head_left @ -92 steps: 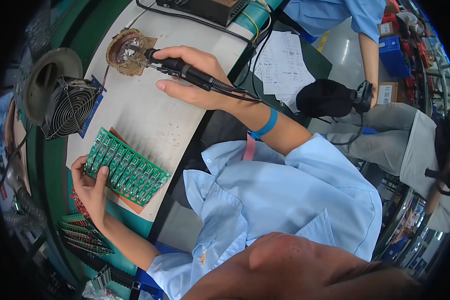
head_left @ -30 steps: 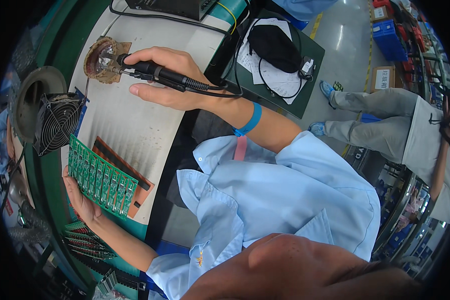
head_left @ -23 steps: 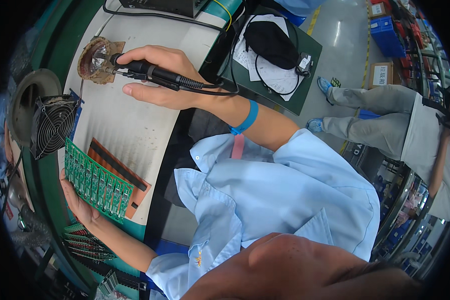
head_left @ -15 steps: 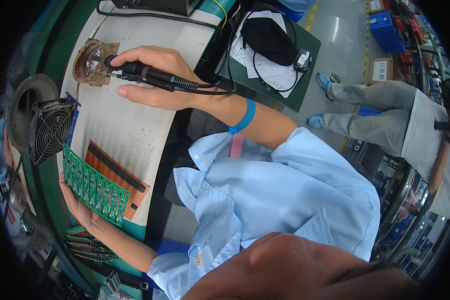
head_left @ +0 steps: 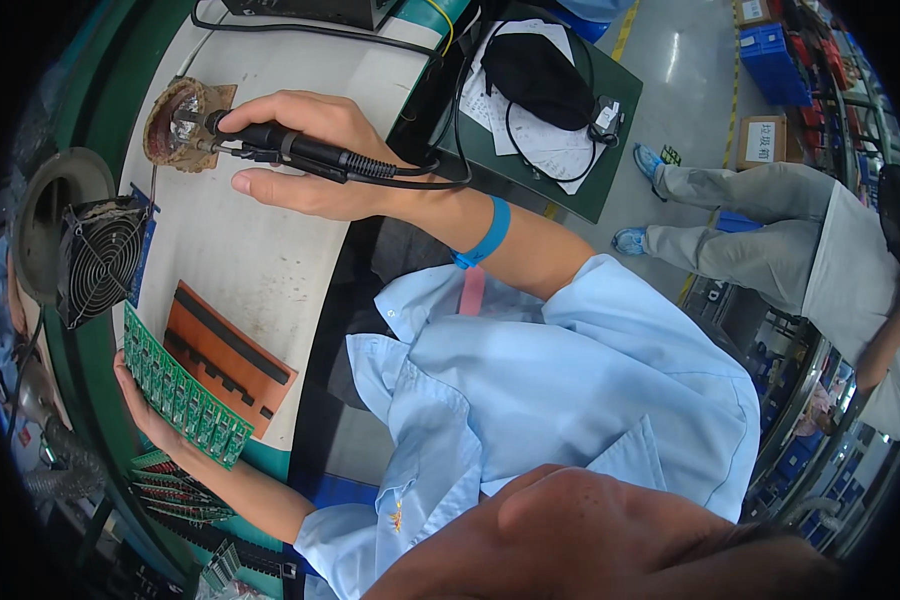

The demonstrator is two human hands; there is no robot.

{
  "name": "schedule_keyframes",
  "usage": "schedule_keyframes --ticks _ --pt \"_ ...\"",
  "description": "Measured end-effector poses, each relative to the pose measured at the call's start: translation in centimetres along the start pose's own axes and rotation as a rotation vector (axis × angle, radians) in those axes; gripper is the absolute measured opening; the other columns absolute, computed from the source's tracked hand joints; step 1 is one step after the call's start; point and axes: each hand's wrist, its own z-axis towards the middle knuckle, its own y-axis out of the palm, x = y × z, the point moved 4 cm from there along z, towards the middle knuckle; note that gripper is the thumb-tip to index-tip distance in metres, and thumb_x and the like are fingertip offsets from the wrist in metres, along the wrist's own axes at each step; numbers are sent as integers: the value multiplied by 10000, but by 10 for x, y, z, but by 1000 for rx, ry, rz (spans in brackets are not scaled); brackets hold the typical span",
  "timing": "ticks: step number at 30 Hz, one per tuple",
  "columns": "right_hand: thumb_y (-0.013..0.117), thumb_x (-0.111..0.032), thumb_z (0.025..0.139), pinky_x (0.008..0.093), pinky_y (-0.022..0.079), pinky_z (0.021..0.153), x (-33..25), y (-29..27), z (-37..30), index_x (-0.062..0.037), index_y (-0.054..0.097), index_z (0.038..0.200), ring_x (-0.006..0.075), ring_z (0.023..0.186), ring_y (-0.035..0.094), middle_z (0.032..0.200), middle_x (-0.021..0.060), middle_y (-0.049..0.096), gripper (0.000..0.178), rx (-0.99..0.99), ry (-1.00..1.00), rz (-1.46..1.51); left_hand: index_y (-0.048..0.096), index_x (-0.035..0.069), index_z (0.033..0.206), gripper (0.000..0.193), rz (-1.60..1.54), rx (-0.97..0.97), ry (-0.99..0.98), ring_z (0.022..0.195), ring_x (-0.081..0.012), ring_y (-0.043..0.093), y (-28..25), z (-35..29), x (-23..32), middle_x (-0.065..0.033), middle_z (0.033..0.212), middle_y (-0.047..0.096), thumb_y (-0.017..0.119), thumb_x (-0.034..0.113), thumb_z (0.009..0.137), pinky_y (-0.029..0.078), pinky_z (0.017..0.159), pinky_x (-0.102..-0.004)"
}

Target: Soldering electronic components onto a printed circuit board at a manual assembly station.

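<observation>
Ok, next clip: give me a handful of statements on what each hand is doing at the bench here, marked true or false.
1. The right hand holds a soldering iron with its tip at the brown cleaning pad. True.
2. The left hand holds a green circuit board panel tilted up on edge. True.
3. The panel lies flat on the orange fixture. False: it is lifted off, beside the fixture, which lies bare on the white bench top.
4. The small black fan sits to the right of the soldering iron. False: it is at the left of the bench, below the cleaning pad.
5. The right wrist wears a blue band. True.
</observation>
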Motion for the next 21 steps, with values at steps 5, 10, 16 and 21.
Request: schedule_keyframes --ticks 5,10,16,21 --pt "864 -113 815 286 529 715 -4 -1 1 -59 712 1244 175 772 663 1020 72 751 458 -2 3 25 590 71 1337 427 -43 26 -36 1163 -163 577 -6 1 -3 -59 1283 612 383 395 1152 417 1034 -344" --pt "856 -113 815 287 521 704 1 1 -1 -53 712 1228 178 755 655 1004 75 746 441 -3 -4 0 592 79 1344 423 -30 -7 1 1175 -162 573 -16 7 -9 -48 1283 614 391 397 1152 395 1055 -335" --pt "848 -116 817 288 515 696 0 -1 -1 -46 713 1213 180 742 648 987 76 742 424 9 -8 -6 589 79 1362 436 -26 -14 -14 1194 -163 568 -19 8 -10 -45 1297 613 396 409 1152 383 1068 -330" --pt "848 -116 818 291 517 698 -1 0 0 -46 712 1215 180 745 651 988 76 742 426 6 -14 -4 582 76 1379 461 -38 11 -26 1203 -165 568 -19 7 -9 -49 1300 617 391 430 1155 382 1074 -334"
